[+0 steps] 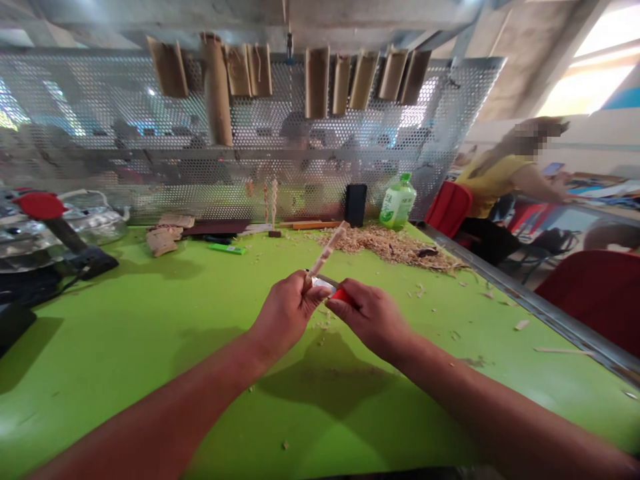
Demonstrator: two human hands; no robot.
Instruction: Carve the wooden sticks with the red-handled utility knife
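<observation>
My left hand (286,308) is closed around the lower part of a pale wooden stick (329,249), which slants up and to the right. Notches or darker patches show along the stick. In my right hand (374,313) is a knife with a red handle (343,297), gripped in closed fingers. Its metal blade (326,281) meets the stick near my left thumb. The left thumb lies against the blade's near side. Both hands are held above the green table (225,393), and a few small shavings lie below them.
Wood shavings (395,245) are heaped at the back right, near a green-labelled bottle (399,202) and a black box (355,205). A green cutter (227,249) lies back left. Metal kettles (95,217) stand far left. A person in yellow (493,177) sits at the right.
</observation>
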